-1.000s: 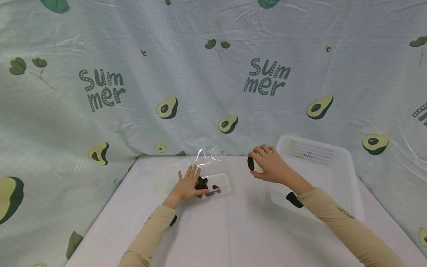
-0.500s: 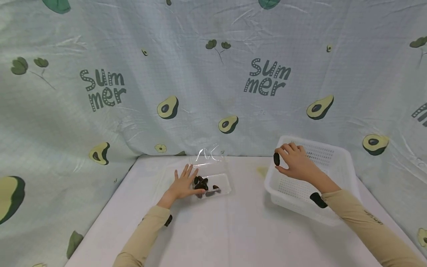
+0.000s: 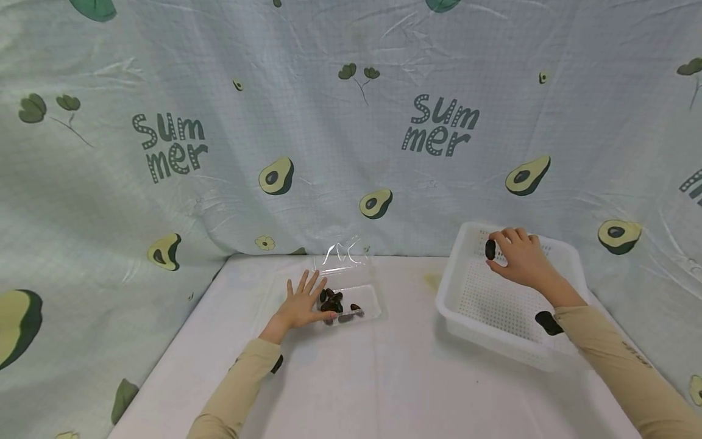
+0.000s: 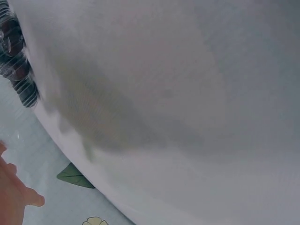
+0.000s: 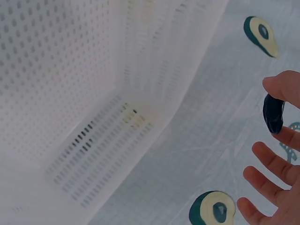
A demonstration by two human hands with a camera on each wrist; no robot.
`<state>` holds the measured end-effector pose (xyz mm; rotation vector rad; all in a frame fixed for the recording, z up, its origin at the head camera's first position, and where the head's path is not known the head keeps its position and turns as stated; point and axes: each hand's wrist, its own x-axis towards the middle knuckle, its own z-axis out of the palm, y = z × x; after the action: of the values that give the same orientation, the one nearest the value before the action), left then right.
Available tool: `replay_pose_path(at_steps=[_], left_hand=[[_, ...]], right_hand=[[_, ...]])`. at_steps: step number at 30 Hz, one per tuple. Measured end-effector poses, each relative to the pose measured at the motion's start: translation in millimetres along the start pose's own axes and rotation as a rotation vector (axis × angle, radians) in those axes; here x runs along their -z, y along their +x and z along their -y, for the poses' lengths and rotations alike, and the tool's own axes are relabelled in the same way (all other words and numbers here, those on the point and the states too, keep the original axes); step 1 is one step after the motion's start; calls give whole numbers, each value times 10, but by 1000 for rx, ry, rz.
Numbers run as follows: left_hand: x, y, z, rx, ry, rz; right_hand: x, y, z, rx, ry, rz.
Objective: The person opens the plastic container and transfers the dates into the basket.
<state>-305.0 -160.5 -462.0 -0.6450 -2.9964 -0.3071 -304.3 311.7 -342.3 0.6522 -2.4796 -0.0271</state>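
My right hand [image 3: 523,259] pinches a dark, glossy oval piece [image 3: 490,249] between thumb and forefinger, over the left inner part of a white perforated plastic basket [image 3: 482,299]. The right wrist view shows this dark oval piece [image 5: 273,114] slightly curved, with the other fingers spread; its kind is unclear. My left hand [image 3: 298,306] lies with fingers spread at the left side of a clear plastic box [image 3: 371,300], thumb across its front edge. Several similar dark pieces [image 3: 331,302] are bunched at the box's left, and another dark piece [image 3: 354,308] is apart from them.
The clear lid [image 3: 342,259] stands raised behind the box, near the fabric backdrop [image 3: 318,122] printed with avocados. A white cloth [image 3: 406,378] covers the table. The basket stands at the table's right, its walls rising around its perforated floor.
My right hand has carried the dark oval piece rightward from beside the basket to over it. The left hand has shifted slightly left, and later stays still.
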Motion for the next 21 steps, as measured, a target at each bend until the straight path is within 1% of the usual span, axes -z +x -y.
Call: replay_pose_path(at_steps=[7, 11, 15, 18, 21], left_hand=[[16, 1, -9, -6, 13, 5], [20, -1, -8, -11, 28, 2], [21, 0, -6, -15, 41, 3], [24, 1, -7, -10, 50, 10], [31, 2, -8, -5, 52, 14]], right_hand=[[-36, -29, -176, -103, 0, 69], [-101, -48, -264, -143, -3, 102], [-182, -79, -332, -191, -3, 154], [-252, -99, -371, -206, -13, 188], [-328, -124, -403, -196, -35, 202]])
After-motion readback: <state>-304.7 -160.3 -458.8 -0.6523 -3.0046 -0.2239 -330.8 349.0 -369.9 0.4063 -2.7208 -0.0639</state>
